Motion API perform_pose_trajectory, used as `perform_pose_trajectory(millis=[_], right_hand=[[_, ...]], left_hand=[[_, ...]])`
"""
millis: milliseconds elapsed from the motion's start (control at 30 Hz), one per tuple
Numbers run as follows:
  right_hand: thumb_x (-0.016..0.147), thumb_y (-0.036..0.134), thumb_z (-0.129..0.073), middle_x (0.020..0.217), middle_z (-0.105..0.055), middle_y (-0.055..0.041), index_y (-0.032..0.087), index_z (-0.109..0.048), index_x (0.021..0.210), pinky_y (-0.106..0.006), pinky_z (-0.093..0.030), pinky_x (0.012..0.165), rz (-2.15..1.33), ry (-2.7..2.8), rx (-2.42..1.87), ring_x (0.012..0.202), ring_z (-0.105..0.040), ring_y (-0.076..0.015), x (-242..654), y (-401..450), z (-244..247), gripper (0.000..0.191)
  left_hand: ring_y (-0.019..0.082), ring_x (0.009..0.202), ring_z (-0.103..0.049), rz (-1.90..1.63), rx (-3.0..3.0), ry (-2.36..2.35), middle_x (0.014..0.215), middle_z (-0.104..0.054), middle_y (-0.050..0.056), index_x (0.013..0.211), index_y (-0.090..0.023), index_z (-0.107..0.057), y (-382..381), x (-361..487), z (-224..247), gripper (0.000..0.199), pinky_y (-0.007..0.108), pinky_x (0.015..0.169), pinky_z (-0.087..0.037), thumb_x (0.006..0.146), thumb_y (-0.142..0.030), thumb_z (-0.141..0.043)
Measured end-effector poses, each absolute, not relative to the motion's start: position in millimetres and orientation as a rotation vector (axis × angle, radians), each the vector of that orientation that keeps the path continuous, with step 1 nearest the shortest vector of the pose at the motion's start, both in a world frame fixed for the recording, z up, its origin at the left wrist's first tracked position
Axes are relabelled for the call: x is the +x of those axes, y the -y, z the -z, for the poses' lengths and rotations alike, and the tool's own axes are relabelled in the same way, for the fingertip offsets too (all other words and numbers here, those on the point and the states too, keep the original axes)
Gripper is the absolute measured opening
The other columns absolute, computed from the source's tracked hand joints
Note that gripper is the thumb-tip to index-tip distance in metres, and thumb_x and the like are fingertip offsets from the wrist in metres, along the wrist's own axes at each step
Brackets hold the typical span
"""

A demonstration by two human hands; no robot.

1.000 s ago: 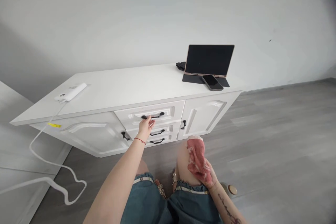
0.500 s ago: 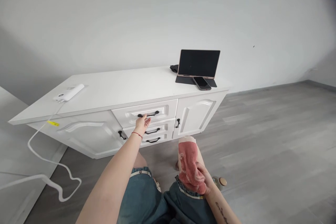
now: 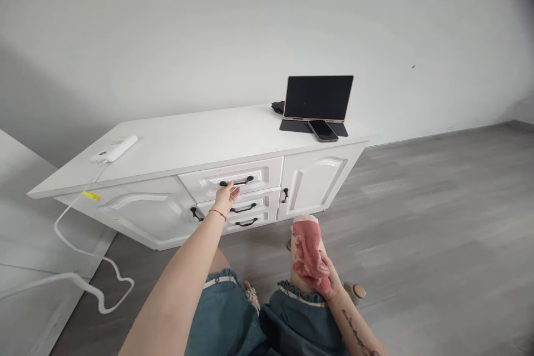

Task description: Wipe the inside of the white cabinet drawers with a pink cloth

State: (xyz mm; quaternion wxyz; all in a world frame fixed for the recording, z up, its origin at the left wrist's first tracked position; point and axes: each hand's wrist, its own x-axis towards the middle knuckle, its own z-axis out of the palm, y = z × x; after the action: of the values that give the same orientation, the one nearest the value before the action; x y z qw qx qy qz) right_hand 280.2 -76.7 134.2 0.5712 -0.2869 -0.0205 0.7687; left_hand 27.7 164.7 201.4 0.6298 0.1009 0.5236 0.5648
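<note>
Wall (image 3: 187,28): plain, pale grey-white, filling ten to two o'clock; small dark mark (image 3: 413,67) at two. Shadow (image 3: 29,83) between nine and ten; light otherwise soft, even. Floor (image 3: 438,222): grey wood-look planks, three to five. Skirting (image 3: 523,125): grey, at three. Cabinet (image 3: 200,133): low, white, moulded doors (image 3: 319,181), at centre, against wall. White surface (image 3: 25,189): eight to nine, horizontal seam, kind unclear.

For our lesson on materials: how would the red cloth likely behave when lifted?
The red cloth would probably flop, since it bunches in soft folds at the right hand. Its fuzzy-looking surface suggests it is unlikely to slip.
</note>
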Motion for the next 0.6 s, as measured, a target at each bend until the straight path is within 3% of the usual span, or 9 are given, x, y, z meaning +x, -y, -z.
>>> perform_pose_trajectory(millis=[267,433,600], right_hand=[[0.066,0.022,-0.073,0.088,-0.075,-0.0057,0.019,-0.069,0.093,-0.032,-0.056,0.082,-1.792,0.052,-0.689,0.081,-0.071,-0.0182,293,77,-131,0.028],[0.067,0.022,-0.072,0.103,-0.074,-0.004,0.02,-0.068,0.101,-0.025,-0.055,0.086,-1.795,0.07,-0.657,0.095,-0.069,-0.0144,298,81,-138,0.034],[0.066,0.026,-0.072,0.078,-0.076,-0.0027,0.02,-0.07,0.078,-0.031,-0.058,0.079,-1.789,0.053,-0.781,0.074,-0.072,-0.0168,301,81,-119,0.013]], left_hand=[[0.012,0.058,-0.066,-1.283,0.242,-1.224,0.068,-0.058,0.001,0.077,-0.016,-0.055,-162,29,-206,0.011,0.028,0.069,-0.059,0.083,-0.013,-0.064],[0.012,0.058,-0.065,-1.279,0.232,-1.2,0.067,-0.058,0.001,0.077,-0.016,-0.055,-165,27,-204,0.011,0.029,0.069,-0.059,0.083,-0.013,-0.064],[0.012,0.064,-0.067,-1.311,0.248,-1.066,0.068,-0.06,0.001,0.076,-0.016,-0.056,-162,26,-196,0.011,0.029,0.076,-0.059,0.083,-0.013,-0.064]])
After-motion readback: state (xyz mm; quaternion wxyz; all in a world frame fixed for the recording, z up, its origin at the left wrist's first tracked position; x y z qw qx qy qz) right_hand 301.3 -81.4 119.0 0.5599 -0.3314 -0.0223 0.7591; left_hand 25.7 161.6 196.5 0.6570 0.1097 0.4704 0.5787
